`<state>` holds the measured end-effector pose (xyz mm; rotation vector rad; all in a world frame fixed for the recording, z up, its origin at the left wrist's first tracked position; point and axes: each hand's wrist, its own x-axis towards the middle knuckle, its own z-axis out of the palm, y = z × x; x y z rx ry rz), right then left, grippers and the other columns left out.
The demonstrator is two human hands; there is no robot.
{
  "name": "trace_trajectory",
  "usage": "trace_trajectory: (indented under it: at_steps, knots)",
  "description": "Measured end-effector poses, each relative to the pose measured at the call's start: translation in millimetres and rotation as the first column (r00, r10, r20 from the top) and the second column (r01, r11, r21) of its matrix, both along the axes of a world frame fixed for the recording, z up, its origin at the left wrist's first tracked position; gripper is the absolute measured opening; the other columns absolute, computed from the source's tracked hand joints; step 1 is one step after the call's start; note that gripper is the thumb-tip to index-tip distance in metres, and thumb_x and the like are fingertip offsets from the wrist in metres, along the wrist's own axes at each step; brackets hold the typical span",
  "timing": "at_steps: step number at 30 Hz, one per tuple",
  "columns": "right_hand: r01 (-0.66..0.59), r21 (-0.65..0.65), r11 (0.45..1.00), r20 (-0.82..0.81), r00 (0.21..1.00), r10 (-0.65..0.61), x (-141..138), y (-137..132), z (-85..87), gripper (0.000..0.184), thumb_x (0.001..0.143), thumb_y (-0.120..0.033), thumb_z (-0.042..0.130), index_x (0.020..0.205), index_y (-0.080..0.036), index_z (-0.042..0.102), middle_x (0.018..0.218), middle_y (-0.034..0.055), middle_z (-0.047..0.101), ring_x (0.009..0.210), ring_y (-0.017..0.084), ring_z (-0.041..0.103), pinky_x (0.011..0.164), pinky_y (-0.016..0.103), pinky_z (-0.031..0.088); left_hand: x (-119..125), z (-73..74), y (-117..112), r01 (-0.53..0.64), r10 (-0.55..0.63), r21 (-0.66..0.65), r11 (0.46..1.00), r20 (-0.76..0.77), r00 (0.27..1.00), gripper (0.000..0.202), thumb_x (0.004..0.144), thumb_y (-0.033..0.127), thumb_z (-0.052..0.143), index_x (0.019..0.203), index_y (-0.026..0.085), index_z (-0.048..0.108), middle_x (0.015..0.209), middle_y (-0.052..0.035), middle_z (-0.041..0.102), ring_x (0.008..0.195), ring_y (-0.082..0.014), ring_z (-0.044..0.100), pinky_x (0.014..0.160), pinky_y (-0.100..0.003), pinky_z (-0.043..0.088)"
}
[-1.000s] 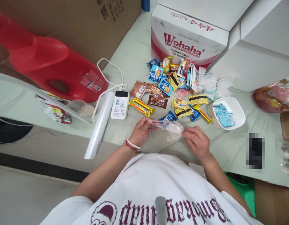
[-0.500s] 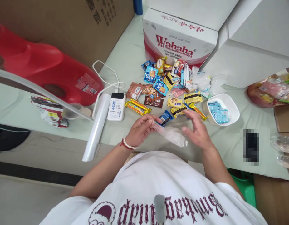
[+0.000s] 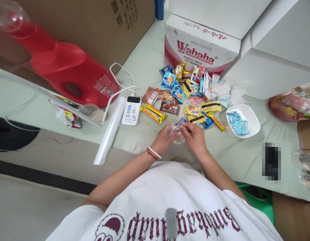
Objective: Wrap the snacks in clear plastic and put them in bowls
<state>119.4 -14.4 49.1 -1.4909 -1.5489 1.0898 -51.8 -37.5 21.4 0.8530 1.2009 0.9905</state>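
A clear plastic bag (image 3: 172, 129) is between both hands, before the snack pile (image 3: 186, 90); it is bunched, so its long axis cannot be told. The left hand (image 3: 163, 139) curls around its left side; the right hand (image 3: 195, 136) pinches its right edge. Whether the blue packet (image 3: 180, 122) lies inside or behind is unclear.
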Motion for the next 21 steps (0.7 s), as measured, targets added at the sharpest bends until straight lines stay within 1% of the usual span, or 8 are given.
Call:
trace_trajectory:
  at_steps: [3, 5, 8, 10, 14, 17, 19, 21]
  knots:
    - [0.046, -0.197, 0.979, -0.265, 0.959, -0.099, 7, -3, -1.8, 0.037, 0.079, -0.057, 0.077, 0.084, -0.022, 0.069, 0.075, -0.0004, 0.065, 0.068, 0.016, 0.06, 0.065, 0.029, 0.051, -5, 1.7, 8, -0.088, 0.124, -0.143, 0.986, 0.27, 0.955, 0.055, 0.058, 0.046, 0.095, 0.089, 0.019, 0.058, 0.088, 0.001, 0.071, 0.08, -0.0151, 0.069, 0.076, -0.029, 0.057]
    - [0.068, -0.329, 0.942, -0.379, 0.904, -0.198, 15, -4, -1.3, 0.044, 0.073, -0.061, 0.081, 0.082, -0.021, 0.063, 0.073, -0.0029, 0.061, 0.062, 0.014, 0.057, 0.053, 0.026, 0.048, -14, 3.4, 18, -0.031, 0.107, -0.205, 0.978, 0.374, 0.921, 0.058, 0.054, 0.04, 0.098, 0.087, 0.02, 0.055, 0.081, 0.0029, 0.069, 0.07, -0.0134, 0.069, 0.063, -0.024, 0.055]
    - [0.089, -0.416, 0.905, -0.42, 0.864, -0.279, 24, -6, -1.3, 0.048, 0.071, -0.062, 0.083, 0.081, -0.022, 0.057, 0.063, -0.0076, 0.047, 0.046, 0.009, 0.044, 0.037, 0.022, 0.03, -24, 1.6, 30, 0.007, 0.077, -0.236, 0.972, 0.345, 0.935, 0.052, 0.061, 0.041, 0.095, 0.083, 0.019, 0.054, 0.064, 0.0065, 0.059, 0.045, -0.005, 0.051, 0.039, -0.014, 0.031]
    - [0.119, -0.437, 0.891, -0.427, 0.845, -0.323, 26, -8, -2.9, 0.048, 0.072, -0.062, 0.082, 0.082, -0.023, 0.055, 0.058, -0.0096, 0.04, 0.041, 0.007, 0.034, 0.034, 0.022, 0.02, -26, -1.7, 33, -0.089, 0.159, -0.249, 0.964, 0.276, 0.948, 0.048, 0.066, 0.042, 0.092, 0.08, 0.019, 0.053, 0.058, 0.009, 0.052, 0.038, -0.0015, 0.037, 0.036, -0.013, 0.02]
    - [0.253, -0.397, 0.882, -0.421, 0.804, -0.42, 22, -13, -6.5, 0.046, 0.076, -0.061, 0.078, 0.084, -0.025, 0.051, 0.061, -0.0097, 0.042, 0.041, 0.007, 0.031, 0.035, 0.022, 0.017, -21, -2.3, 19, -0.355, 0.377, -0.166, 0.92, 0.129, 0.917, 0.048, 0.074, 0.051, 0.086, 0.077, 0.02, 0.049, 0.055, 0.0114, 0.043, 0.039, -0.0013, 0.032, 0.037, -0.013, 0.023]
    - [0.28, -0.333, 0.9, -0.462, 0.784, -0.414, 10, -21, -4.8, 0.044, 0.081, -0.059, 0.075, 0.087, -0.025, 0.049, 0.065, -0.0093, 0.044, 0.042, 0.007, 0.035, 0.036, 0.022, 0.021, -7, 6.6, 0, -0.208, 0.237, -0.221, 0.953, 0.111, 0.965, 0.05, 0.078, 0.065, 0.078, 0.087, 0.019, 0.059, 0.069, 0.003, 0.061, 0.053, -0.0088, 0.056, 0.041, -0.017, 0.037]
    - [0.235, -0.32, 0.918, -0.499, 0.782, -0.374, 0, -28, -1.0, 0.042, 0.085, -0.059, 0.073, 0.088, -0.025, 0.049, 0.065, -0.0096, 0.043, 0.042, 0.006, 0.036, 0.036, 0.021, 0.023, 8, 13.3, -7, -0.039, 0.109, -0.301, 0.953, 0.219, 0.97, 0.057, 0.074, 0.068, 0.08, 0.099, 0.019, 0.064, 0.089, -0.0035, 0.071, 0.072, -0.0152, 0.068, 0.051, -0.021, 0.049]
    - [0.17, -0.301, 0.938, -0.527, 0.79, -0.312, -9, -37, 4.3, 0.04, 0.089, -0.059, 0.07, 0.09, -0.024, 0.049, 0.064, -0.0099, 0.042, 0.041, 0.006, 0.036, 0.036, 0.021, 0.026, 24, 17.2, -7, 0.067, 0.041, -0.278, 0.958, 0.367, 0.929, 0.061, 0.068, 0.065, 0.086, 0.102, 0.018, 0.066, 0.095, -0.0049, 0.072, 0.078, -0.0167, 0.068, 0.06, -0.025, 0.055]
